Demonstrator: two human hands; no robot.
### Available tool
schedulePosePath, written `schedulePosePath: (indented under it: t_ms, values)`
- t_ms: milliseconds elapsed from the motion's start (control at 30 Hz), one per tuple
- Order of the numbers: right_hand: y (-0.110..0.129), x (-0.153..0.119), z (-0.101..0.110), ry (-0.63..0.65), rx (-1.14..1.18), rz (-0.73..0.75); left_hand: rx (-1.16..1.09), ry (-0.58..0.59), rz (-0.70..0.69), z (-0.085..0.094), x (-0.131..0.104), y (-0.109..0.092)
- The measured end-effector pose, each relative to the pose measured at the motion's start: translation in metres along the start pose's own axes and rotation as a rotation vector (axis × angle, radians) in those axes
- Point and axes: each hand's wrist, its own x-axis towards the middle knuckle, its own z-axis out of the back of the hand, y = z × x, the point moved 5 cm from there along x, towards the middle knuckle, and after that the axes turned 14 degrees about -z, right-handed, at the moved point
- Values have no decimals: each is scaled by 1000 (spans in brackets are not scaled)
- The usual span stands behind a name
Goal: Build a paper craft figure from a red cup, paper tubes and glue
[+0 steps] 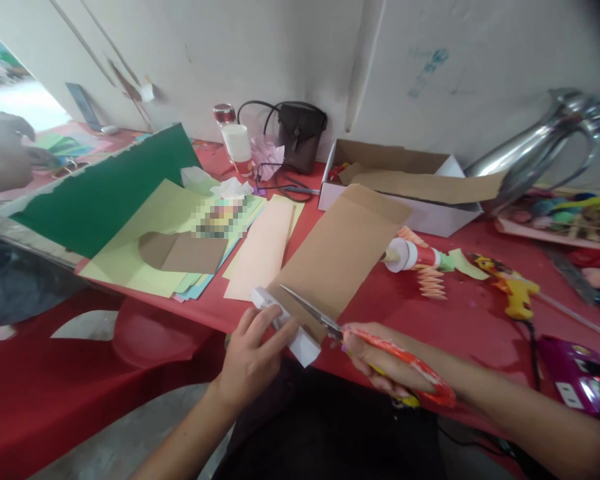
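In the middle of the head view, my right hand (380,360) is closed around scissors (310,307) with red and yellow handles. Their blades point left, over a brown cardboard sheet (340,253); whether they touch it I cannot tell. At the table's front edge, the fingers of my left hand (257,353) grip a white folded cardboard piece (303,343), which lies along the near end of the brown sheet. My left thumb is hidden. Left of the brown sheet lies a pale peach paper strip (265,243).
Coloured sheets (125,247) and a green board (120,193) lie left. Behind stand a cup (237,141), a dark bag (303,133) and a white box (400,210). A glue bottle (410,255), glue gun (515,293) and metal jug (525,147) are right. Another person's hand (5,153) is far left.
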Motion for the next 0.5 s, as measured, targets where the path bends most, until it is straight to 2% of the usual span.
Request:
schedulePosePath:
  t_ms: [200, 500]
  values:
    - [-8, 13, 3, -101, -160, 6, 24, -8, 9, 2, -3, 4]
    - [8, 20, -7, -27, -69, 108, 13, -47, 53, 6, -7, 14]
